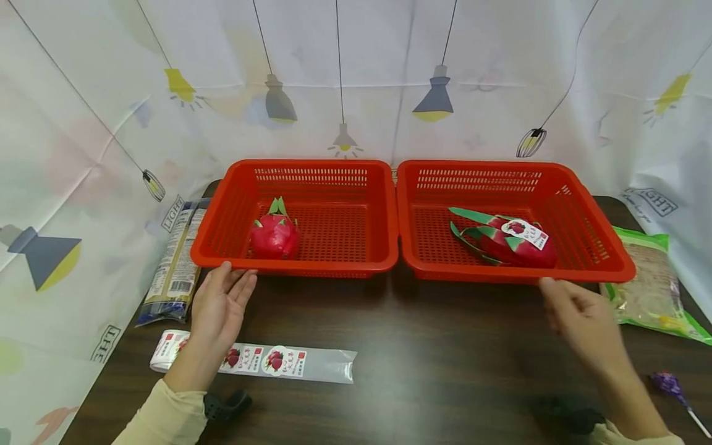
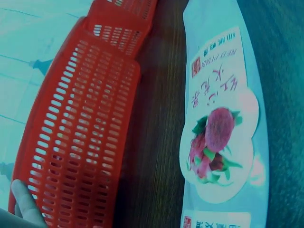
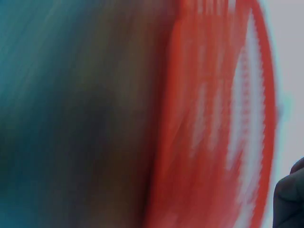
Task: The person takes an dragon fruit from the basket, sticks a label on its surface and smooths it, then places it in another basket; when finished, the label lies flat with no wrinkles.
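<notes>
My left hand (image 1: 219, 306) is at the front rim of the left red plastic basket (image 1: 311, 267), fingertips right at the edge and fingers loosely bent. A finger (image 2: 27, 202) overlaps the rim in the left wrist view. That basket holds a pink dragon fruit (image 1: 275, 237) with green leaf tips. My right hand (image 1: 584, 318), blurred, is close below the front rim of the right red basket (image 1: 500, 273), fingers loosely curled with nothing visible in them. Inside lies a dragon fruit (image 1: 534, 252) with long green leaves and a white sticker (image 1: 525, 233).
A strip of dragon fruit stickers (image 1: 328, 364) lies before the left basket, partly behind my left forearm. A printed packet (image 1: 178, 259) is at the left, a green-edged bag (image 1: 648, 284) at the right. A purple-wrapped lollipop (image 1: 667, 384) lies at the front right.
</notes>
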`<state>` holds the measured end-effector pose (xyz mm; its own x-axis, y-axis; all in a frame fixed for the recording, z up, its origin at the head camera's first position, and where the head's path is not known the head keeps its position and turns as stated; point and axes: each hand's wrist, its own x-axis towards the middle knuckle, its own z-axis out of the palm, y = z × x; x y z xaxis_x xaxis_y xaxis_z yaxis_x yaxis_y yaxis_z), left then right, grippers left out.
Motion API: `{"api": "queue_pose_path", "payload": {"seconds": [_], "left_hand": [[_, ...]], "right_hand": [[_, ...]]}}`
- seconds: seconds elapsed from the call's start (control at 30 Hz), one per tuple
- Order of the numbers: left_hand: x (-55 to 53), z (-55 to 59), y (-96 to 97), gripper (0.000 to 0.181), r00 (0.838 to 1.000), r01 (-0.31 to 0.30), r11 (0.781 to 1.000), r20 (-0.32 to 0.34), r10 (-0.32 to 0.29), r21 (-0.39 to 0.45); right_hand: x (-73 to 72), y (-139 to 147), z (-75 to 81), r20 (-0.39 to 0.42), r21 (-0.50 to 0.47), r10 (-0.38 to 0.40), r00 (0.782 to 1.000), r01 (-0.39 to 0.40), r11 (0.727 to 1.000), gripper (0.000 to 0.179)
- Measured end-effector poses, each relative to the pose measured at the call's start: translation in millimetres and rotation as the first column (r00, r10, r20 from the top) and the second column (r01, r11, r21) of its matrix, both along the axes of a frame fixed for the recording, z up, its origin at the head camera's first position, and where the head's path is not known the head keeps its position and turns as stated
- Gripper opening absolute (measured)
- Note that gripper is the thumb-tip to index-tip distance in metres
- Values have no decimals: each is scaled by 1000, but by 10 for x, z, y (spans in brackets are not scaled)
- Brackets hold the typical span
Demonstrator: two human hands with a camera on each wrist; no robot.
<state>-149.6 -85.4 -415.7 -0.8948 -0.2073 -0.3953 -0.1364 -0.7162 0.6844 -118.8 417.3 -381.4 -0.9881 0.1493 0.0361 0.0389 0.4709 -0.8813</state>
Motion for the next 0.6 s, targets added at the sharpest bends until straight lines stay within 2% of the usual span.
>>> {"api": "queue_pose_path", "payload": {"seconds": [0.03,0.07,0.1,0.13,0.17,0.2,0.27,0.33,0.4,0.5,0.6], "left_hand": [[0,-2,1,34,1000,3,1000,-3,-3,-7],[2,-4,3,34,1000,4,1000,-6,-4,-14],[4,-10,5,34,1000,4,1000,-11,-4,-19],[9,-14,-22,32,1000,-2,1000,-17,1,-27],[13,-21,-44,32,1000,-8,999,-21,7,-31],[18,-30,-62,32,1000,-11,999,-24,10,-37],[22,-55,-82,32,1000,-10,999,-24,9,-49],[14,-82,-84,30,1000,-7,999,-25,6,-54],[-2,-105,-75,27,1000,-2,999,-30,0,-52],[-34,-123,-58,18,999,-4,999,-46,2,-44],[-57,-131,-46,13,998,-5,999,-63,1,-54]], "right_hand": [[-12,-265,58,-82,98,70,994,-62,993,30],[-37,-559,120,-147,190,143,979,-114,975,24],[-79,-859,173,-196,234,225,954,-178,956,17],[-154,-1187,232,-211,271,298,931,-237,933,11],[-239,-1510,290,-203,298,359,911,-292,909,18],[-335,-1817,342,-178,328,411,894,-340,881,32],[-560,-2364,406,-97,378,482,871,-416,827,60],[-816,-2801,409,6,407,503,864,-462,788,79],[-1071,-3124,340,106,411,492,864,-489,770,86],[-1372,-3426,174,245,395,444,862,-507,766,88],[-1550,-3579,33,365,343,390,845,-512,788,86]]}}
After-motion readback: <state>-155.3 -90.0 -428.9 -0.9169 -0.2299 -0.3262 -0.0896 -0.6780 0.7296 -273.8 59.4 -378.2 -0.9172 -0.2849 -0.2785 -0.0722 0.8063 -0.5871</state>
